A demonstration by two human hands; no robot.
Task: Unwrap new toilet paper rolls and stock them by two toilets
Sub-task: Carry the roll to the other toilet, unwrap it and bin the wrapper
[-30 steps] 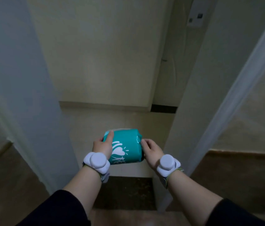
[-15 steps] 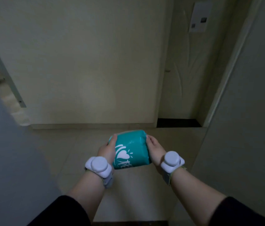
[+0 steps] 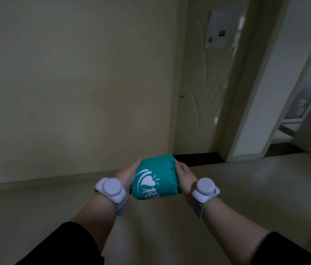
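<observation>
A toilet paper roll point(image 3: 155, 177) in a teal plastic wrapper with a white heart logo is held out in front of me at the lower centre of the head view. My left hand point(image 3: 127, 174) presses against its left end and my right hand point(image 3: 185, 177) against its right end. Both wrists carry white round devices. The wrapper is closed around the roll. No toilet is in sight.
A plain cream wall point(image 3: 74, 83) fills the left and centre. A closed cream door point(image 3: 204, 92) stands behind the roll, with a pale wall panel point(image 3: 218, 28) on it. A doorway point(image 3: 303, 111) opens at the right. The floor point(image 3: 246, 188) is pale tile.
The view has moved out past the grey door edges and turned right. The doorway at the right has come into sight. Both hands keep the same grip on the roll.
</observation>
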